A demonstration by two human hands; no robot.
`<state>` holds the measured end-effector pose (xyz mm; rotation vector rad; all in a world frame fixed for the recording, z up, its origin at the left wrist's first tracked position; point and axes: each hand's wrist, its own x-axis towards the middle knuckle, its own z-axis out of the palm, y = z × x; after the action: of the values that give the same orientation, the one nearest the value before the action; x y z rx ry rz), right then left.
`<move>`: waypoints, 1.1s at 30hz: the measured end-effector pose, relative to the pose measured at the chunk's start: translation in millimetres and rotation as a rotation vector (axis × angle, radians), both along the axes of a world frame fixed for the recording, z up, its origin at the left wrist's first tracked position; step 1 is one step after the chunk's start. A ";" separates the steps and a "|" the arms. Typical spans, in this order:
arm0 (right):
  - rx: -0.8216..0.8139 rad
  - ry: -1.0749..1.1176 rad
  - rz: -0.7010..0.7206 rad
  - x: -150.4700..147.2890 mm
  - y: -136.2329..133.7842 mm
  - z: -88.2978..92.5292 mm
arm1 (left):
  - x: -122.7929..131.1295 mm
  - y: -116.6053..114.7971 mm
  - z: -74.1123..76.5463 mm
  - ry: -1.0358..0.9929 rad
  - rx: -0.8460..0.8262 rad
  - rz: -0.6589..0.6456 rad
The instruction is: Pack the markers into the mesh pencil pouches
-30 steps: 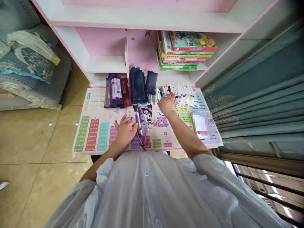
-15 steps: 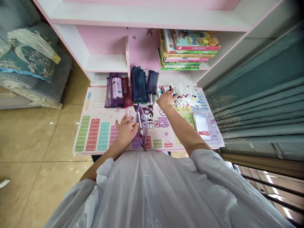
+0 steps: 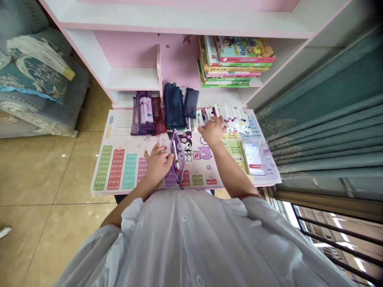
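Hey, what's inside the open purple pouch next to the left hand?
At least one white marker lies lengthwise in the purple pouch, visible through its opening. Anything beneath the marker is covered, so I can't tell whether there are more.

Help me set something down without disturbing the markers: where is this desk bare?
Free: the left part of the mat, on the near side of the purple mesh pouch and left of the left hand; a smaller patch lies between the open pouch and the right forearm. Crowded: the back, where dark blue pouches and white markers lie.
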<state>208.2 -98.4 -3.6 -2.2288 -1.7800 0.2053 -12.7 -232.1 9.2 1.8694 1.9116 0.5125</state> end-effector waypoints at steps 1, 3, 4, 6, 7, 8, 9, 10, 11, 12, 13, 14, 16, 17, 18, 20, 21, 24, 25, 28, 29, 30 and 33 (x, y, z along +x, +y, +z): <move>0.020 0.049 -0.009 -0.4 -9.3 2.8 | -0.1 0.1 -0.3 -0.002 0.002 0.000; 0.056 0.156 -0.014 -2.3 -28.7 7.2 | -0.5 0.3 -1.3 -0.004 0.005 -0.001; 0.078 0.211 -0.006 -3.8 -38.6 8.5 | -0.7 0.3 -1.9 -0.003 0.008 -0.001; 0.136 0.321 0.032 -8.1 -58.5 9.4 | -1.1 0.3 -3.3 0.001 0.015 -0.003; 0.165 0.376 0.062 -10.8 -68.3 9.1 | -1.2 0.3 -3.9 0.004 0.020 -0.003; 0.185 0.427 0.100 -13.9 -78.1 8.6 | -1.1 0.2 -4.4 0.005 0.025 -0.003; 0.196 0.472 0.141 -17.4 -87.6 8.0 | -1.0 0.2 -4.7 0.006 0.031 -0.003; 0.200 0.506 0.183 -21.3 -97.0 7.5 | -0.8 0.2 -4.7 0.006 0.036 0.000; 0.197 0.528 0.220 -25.5 -105.9 7.2 | -0.5 0.1 -4.4 0.006 0.039 0.002; 0.190 0.537 0.252 -29.9 -114.3 7.2 | -0.1 0.1 -3.9 0.005 0.039 0.003; 0.181 0.535 0.278 -34.5 -121.9 7.4 | 0.3 0.1 -3.2 0.003 0.039 0.003; 0.169 0.522 0.300 -39.0 -128.6 7.9 | 0.7 0.0 -2.5 0.002 0.039 0.001; 0.133 0.475 0.338 -47.6 -138.5 9.7 | 1.5 -0.2 -1.4 0.003 0.038 -0.002; 0.106 0.442 0.352 -51.5 -141.7 10.8 | 1.9 -0.3 -1.2 0.005 0.039 -0.004; 0.075 0.404 0.363 -54.9 -143.6 12.0 | 2.3 -0.5 -1.2 0.007 0.040 -0.005; 0.008 0.316 0.381 -60.6 -144.8 14.2 | 2.8 -0.9 -1.8 0.011 0.043 -0.009; -0.022 0.273 0.391 -63.0 -144.5 15.1 | 2.9 -1.2 -2.3 0.013 0.045 -0.010; -0.086 0.161 0.413 -68.6 -141.6 16.0 | 2.7 -1.8 -3.6 0.019 0.049 -0.009; -0.101 0.131 0.413 -70.2 -140.4 15.8 | 2.5 -2.0 -3.9 0.019 0.050 -0.008; -0.146 0.066 0.418 -74.2 -137.2 14.1 | 2.3 -2.6 -4.7 0.016 0.052 -0.007; -0.160 0.050 0.425 -75.2 -136.2 13.6 | 2.3 -2.8 -5.0 0.015 0.052 -0.007; -0.173 0.034 0.435 -76.0 -135.2 13.3 | 2.2 -3.0 -5.1 0.016 0.052 -0.005; -0.205 -0.013 0.457 -77.5 -133.0 13.6 | 2.1 -3.4 -5.1 0.020 0.049 -0.003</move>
<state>130.7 -231.5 10.0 -1.9116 -2.3481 0.4854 -10.6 -235.4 4.1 1.9143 1.9254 0.5458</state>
